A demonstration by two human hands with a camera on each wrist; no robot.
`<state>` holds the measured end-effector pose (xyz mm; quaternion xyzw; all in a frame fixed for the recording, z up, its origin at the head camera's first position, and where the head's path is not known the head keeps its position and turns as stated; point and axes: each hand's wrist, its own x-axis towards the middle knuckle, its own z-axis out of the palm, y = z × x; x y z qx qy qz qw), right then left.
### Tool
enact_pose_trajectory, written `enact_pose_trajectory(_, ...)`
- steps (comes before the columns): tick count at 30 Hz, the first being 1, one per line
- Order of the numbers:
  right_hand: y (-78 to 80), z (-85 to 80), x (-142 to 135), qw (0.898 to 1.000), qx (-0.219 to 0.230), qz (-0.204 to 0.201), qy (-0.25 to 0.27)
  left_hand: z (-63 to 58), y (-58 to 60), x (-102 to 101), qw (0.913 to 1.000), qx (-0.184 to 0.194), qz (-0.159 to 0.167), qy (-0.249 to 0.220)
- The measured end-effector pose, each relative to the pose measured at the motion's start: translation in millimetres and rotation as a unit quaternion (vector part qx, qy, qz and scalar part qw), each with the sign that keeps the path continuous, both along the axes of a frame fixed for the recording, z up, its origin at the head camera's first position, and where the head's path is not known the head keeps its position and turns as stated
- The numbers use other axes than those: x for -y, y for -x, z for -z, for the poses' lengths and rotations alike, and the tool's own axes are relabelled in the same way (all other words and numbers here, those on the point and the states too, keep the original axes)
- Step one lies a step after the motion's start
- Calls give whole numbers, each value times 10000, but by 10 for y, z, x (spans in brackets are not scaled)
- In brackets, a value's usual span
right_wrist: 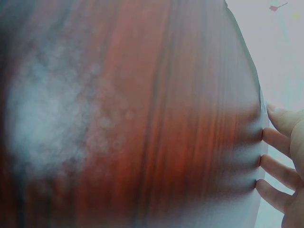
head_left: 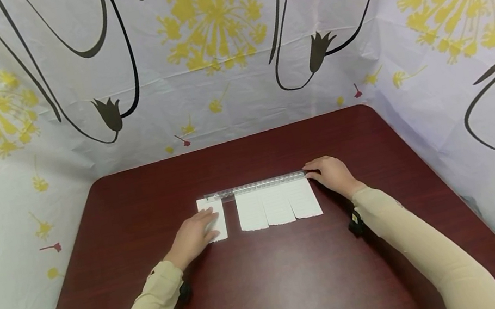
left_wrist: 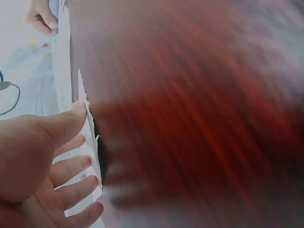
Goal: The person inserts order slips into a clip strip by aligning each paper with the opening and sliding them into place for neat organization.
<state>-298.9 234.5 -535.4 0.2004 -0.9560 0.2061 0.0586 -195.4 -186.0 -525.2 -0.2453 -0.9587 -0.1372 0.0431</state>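
Observation:
A clear plastic ruler (head_left: 262,184) lies across the top edges of white paper pieces on the table. Three of these paper pieces (head_left: 277,204) sit side by side, their lower edges torn and uneven. To their left, past a narrow gap, is a separate paper strip (head_left: 219,220). My left hand (head_left: 194,237) rests on that strip with its fingers spread and fairly straight; the left wrist view shows the thumb at the strip's torn edge (left_wrist: 90,123). At the ruler's right end, my right hand (head_left: 333,175) pinches the tip between thumb and fingers, with other fingertips near the tabletop.
The dark red-brown table (head_left: 270,283) has rounded corners and a bright glare patch toward the front. A white patterned cloth (head_left: 228,102) with yellow flowers hangs behind it and at both sides. Dark wrist devices (head_left: 356,224) sit under the sleeves.

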Motion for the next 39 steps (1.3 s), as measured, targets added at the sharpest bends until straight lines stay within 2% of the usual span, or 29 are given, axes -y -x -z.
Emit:
enact_pose_trajectory(14,-14,-14,1,10000,8,-8,-6,-34,-13,-111,9996,224,-126,95)
enact_pose_trajectory(39,-20,-25,3,10000,32,16,-39,1,-11,-100,9998,163,-100,70)
